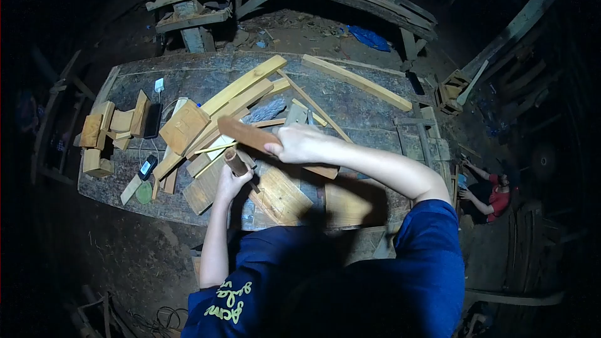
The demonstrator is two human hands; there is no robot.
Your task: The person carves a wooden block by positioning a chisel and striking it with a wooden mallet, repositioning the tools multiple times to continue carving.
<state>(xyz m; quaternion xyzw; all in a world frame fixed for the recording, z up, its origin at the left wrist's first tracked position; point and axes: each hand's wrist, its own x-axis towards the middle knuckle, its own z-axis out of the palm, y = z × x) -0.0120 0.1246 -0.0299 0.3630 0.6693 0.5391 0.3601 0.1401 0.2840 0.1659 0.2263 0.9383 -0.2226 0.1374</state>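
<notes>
While in right hand (293, 144), wooden bar (248, 137)

Table (363, 126), blocks (92, 130) on its left end, planks (244, 85) mid-table, beam (357, 82) back right, board (282, 197) at near edge, rack (191, 17) behind, person (498, 199) beyond right end

The single head camera looks forward and steeply down from close above the desk (363, 125). Its wide, bowed view shows the wearer's blue shirt (419, 263) nearest, at six o'clock, a plank-laden trestle (350, 3) beyond, toward twelve to one o'clock.
</notes>
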